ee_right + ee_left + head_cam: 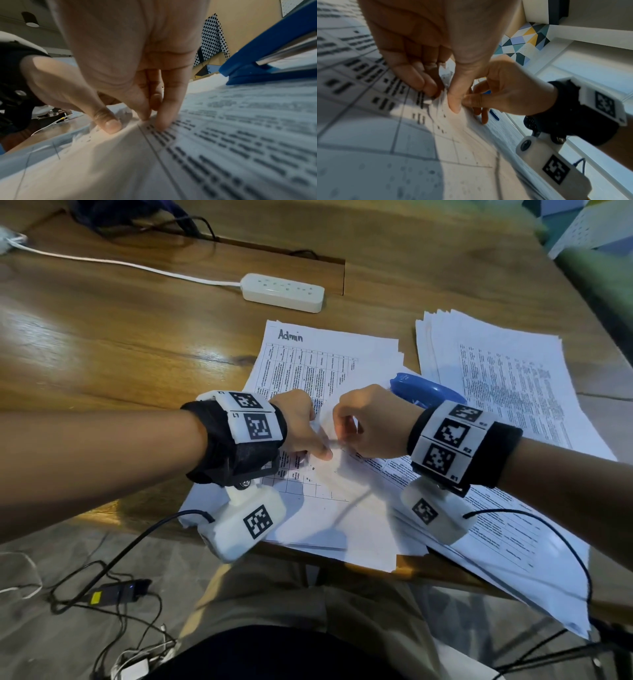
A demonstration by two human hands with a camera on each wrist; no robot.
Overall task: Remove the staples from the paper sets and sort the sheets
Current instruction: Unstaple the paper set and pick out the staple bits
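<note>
A stapled paper set [329,501] printed with tables lies at the table's front edge, on top of other sheets. My left hand [313,445] pinches its crumpled corner [444,75] between thumb [454,100] and curled fingers [428,86]. My right hand [344,440] meets it from the right, fingertips [163,121] curled down onto the same corner and thumb tip against my left thumb. The left thumb [111,125] presses the sheet [120,162] beside them. The staple itself is too small to make out. A blue stapler [428,392] lies just behind my right hand.
A pile headed "Admin" [308,350] lies behind my hands and a thicker stack of printed sheets [496,364] at the right. A white power strip [282,291] sits further back. Cables run from both wrist cameras and across the floor below.
</note>
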